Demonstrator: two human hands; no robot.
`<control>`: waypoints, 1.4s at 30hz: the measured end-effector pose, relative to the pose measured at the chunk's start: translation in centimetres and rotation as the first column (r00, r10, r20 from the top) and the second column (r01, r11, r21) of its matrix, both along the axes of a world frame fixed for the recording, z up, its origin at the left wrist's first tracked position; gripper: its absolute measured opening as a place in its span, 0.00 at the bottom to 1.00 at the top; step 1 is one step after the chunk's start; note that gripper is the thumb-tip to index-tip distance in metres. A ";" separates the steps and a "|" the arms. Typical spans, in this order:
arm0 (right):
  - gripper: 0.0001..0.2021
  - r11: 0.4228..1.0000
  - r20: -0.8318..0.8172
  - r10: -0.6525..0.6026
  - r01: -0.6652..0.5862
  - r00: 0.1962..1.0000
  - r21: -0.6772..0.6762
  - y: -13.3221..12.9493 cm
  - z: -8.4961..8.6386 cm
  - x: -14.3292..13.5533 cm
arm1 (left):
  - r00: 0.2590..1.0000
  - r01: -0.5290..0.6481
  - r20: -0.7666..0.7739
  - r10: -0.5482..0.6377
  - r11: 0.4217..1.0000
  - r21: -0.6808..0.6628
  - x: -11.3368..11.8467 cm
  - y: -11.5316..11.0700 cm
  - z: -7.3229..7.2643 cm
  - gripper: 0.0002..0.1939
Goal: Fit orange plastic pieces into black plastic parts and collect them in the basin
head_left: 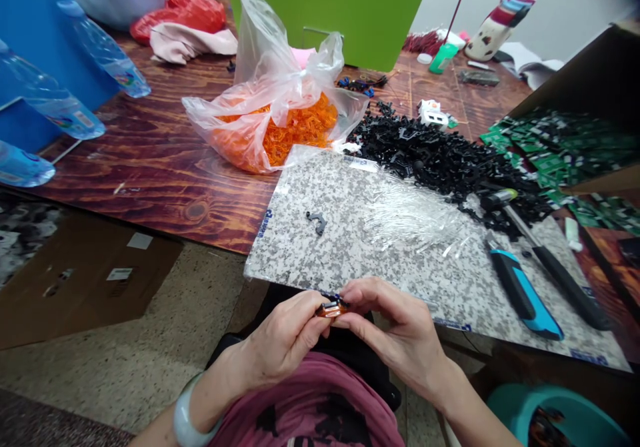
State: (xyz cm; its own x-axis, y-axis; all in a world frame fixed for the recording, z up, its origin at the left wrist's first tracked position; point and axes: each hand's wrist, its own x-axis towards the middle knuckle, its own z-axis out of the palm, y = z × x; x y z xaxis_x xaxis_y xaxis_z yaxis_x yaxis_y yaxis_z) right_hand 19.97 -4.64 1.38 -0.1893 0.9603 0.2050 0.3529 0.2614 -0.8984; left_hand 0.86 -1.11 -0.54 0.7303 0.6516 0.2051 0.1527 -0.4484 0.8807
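Between my two hands, just in front of the board's near edge, is a small orange and black plastic part (332,309). My left hand (285,333) pinches its left end between thumb and fingers. The fingertips of my right hand (395,327) close on its right end. Fingers cover much of the part, so its exact kind is unclear. A single black curved plastic piece (317,222) lies on the speckled stone-patterned board (320,260) beyond my hands. Thin clear strands (413,213) are heaped on the board, next to a large pile of black plastic pieces (440,153).
A plastic bag (295,120) of orange parts stands behind the board. A blue utility knife (525,293) and a black-handled hammer (560,273) lie right. Green circuit boards (555,147) spill from a box. Water bottles (55,100) stand left; a teal bucket (565,407) sits below right.
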 end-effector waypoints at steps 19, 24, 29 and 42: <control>0.07 0.982 0.056 -0.030 0.019 0.998 0.188 0.2 0.7 -0.3 | 0.999 -0.050 0.000 0.050 0.997 0.053 0.2 -0.3 -0.5 0.11; 0.08 0.981 0.074 -0.037 0.022 0.997 0.193 0.2 0.5 -0.5 | 0.998 -0.053 -0.029 0.054 0.997 0.047 0.2 -0.4 -0.5 0.12; 0.05 0.991 0.065 -0.026 0.017 0.998 0.133 0.2 0.7 -0.4 | 0.997 -0.055 -0.058 0.056 0.998 0.023 0.1 -0.4 0.0 0.13; 0.02 0.987 0.043 0.153 -0.151 0.987 -0.046 0.6 0.4 -0.2 | 0.997 0.033 -0.066 -0.032 0.999 0.020 -0.4 -0.5 0.2 0.14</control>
